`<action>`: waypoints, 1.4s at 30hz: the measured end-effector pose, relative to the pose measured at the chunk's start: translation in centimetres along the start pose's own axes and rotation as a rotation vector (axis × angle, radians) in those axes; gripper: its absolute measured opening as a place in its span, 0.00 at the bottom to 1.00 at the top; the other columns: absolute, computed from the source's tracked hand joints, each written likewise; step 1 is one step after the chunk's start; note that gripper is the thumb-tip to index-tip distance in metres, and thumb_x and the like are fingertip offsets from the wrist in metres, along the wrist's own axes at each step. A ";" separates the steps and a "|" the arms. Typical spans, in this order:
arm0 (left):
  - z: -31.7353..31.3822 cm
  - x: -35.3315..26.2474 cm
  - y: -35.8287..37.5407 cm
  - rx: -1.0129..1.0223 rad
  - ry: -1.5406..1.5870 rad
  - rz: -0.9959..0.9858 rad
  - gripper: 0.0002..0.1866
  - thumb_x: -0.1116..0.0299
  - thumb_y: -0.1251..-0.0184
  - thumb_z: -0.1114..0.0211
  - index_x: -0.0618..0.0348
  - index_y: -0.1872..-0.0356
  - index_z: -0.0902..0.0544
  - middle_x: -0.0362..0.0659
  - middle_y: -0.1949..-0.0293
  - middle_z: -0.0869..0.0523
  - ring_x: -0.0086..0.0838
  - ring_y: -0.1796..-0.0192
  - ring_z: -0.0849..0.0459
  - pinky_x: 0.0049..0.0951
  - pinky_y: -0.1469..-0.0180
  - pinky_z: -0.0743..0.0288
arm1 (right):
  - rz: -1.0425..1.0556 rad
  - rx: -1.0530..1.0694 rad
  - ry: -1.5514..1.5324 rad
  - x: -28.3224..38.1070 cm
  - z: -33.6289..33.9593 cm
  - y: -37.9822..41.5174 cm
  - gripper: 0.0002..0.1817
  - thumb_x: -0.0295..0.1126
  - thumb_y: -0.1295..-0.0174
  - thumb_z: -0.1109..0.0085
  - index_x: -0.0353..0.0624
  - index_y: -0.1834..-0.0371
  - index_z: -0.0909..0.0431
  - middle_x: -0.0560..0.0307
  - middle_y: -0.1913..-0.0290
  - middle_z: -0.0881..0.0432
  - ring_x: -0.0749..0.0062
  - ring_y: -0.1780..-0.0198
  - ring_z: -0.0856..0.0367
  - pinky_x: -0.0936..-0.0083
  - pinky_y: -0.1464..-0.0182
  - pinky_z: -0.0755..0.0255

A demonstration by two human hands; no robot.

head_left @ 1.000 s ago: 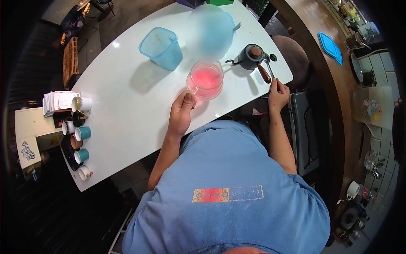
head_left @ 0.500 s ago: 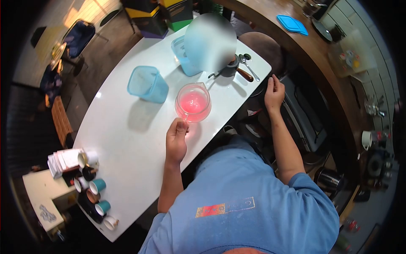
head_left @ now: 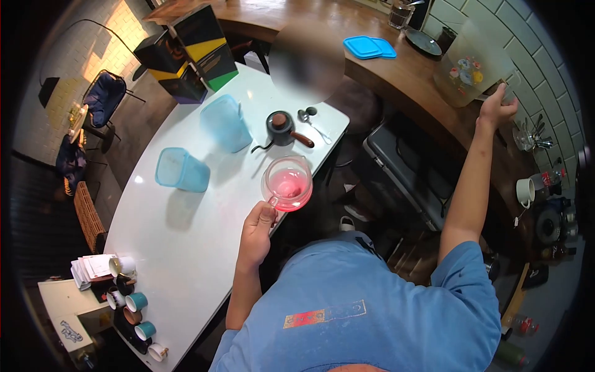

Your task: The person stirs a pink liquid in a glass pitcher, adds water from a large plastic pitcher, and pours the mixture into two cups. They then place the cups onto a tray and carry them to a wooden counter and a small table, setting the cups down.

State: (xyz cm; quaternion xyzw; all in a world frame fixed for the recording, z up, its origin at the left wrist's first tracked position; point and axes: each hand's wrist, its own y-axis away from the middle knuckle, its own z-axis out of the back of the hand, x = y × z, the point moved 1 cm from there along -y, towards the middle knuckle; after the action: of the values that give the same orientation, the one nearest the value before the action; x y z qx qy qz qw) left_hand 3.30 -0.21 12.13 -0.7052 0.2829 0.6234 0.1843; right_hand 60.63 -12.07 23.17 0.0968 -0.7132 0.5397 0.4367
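My left hand [head_left: 255,232] is closed round the handle of a clear glass jug [head_left: 288,184] with pink liquid in it, held over the white table's near edge. My right hand [head_left: 498,108] is stretched out to the far right, its fingers curled at the handle of a large translucent pitcher [head_left: 465,73] with a flower print on the wooden counter. Beyond the jug, a dark kettle [head_left: 281,127] with a wooden handle stands beside a spoon [head_left: 313,124]. Two translucent blue containers [head_left: 183,170], [head_left: 228,124] stand left of the kettle.
Blue lids [head_left: 370,48] and a dark plate [head_left: 423,42] lie on the wooden counter [head_left: 297,15]. Dark boxes [head_left: 204,46] stand behind the white table [head_left: 180,242]. Several cups [head_left: 136,302] are at its left end. A blurred round patch hides part of the far side.
The view has shifted towards the counter. My right hand has moved from beside the table out to the pitcher's handle. My left hand still holds the jug.
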 end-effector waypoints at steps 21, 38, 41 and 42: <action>-18.4 -2.8 -13.5 0.191 0.147 -0.102 0.20 0.52 0.21 0.54 0.55 0.71 0.33 0.36 0.73 0.32 0.21 0.67 0.33 0.21 0.62 0.38 | -0.496 0.494 -0.489 2.4 0.9 -9.1 0.28 0.60 0.38 0.45 0.44 0.77 0.30 0.68 0.84 0.35 0.85 0.84 0.38 0.84 0.82 0.44; -28.2 -6.0 -27.1 0.723 0.047 -0.168 0.19 0.54 0.20 0.54 0.54 0.70 0.30 0.32 0.74 0.33 0.17 0.70 0.36 0.19 0.66 0.40 | -0.243 0.409 -0.180 5.7 18.2 -16.0 0.33 0.65 0.32 0.60 0.44 0.74 0.28 0.72 0.81 0.35 0.87 0.81 0.43 0.84 0.78 0.49; -30.7 -5.6 -28.3 0.826 0.062 -0.124 0.19 0.52 0.21 0.53 0.53 0.71 0.32 0.32 0.74 0.35 0.19 0.69 0.35 0.21 0.65 0.40 | -0.069 0.348 0.016 4.4 19.6 -16.5 0.37 0.65 0.31 0.64 0.38 0.69 0.24 0.67 0.73 0.25 0.85 0.71 0.30 0.83 0.68 0.35; -31.4 -5.6 -28.4 0.850 0.041 -0.105 0.19 0.50 0.22 0.52 0.51 0.71 0.33 0.33 0.73 0.36 0.21 0.68 0.34 0.22 0.64 0.40 | -0.074 0.335 0.030 4.7 20.0 -16.2 0.37 0.65 0.31 0.64 0.38 0.69 0.24 0.67 0.73 0.25 0.85 0.71 0.30 0.83 0.68 0.35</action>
State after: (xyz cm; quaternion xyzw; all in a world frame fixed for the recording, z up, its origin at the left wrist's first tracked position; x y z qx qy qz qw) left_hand 45.19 3.43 19.84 -0.5922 0.4819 0.4270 0.4845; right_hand 57.29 -34.01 36.97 0.1863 -0.6024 0.6361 0.4447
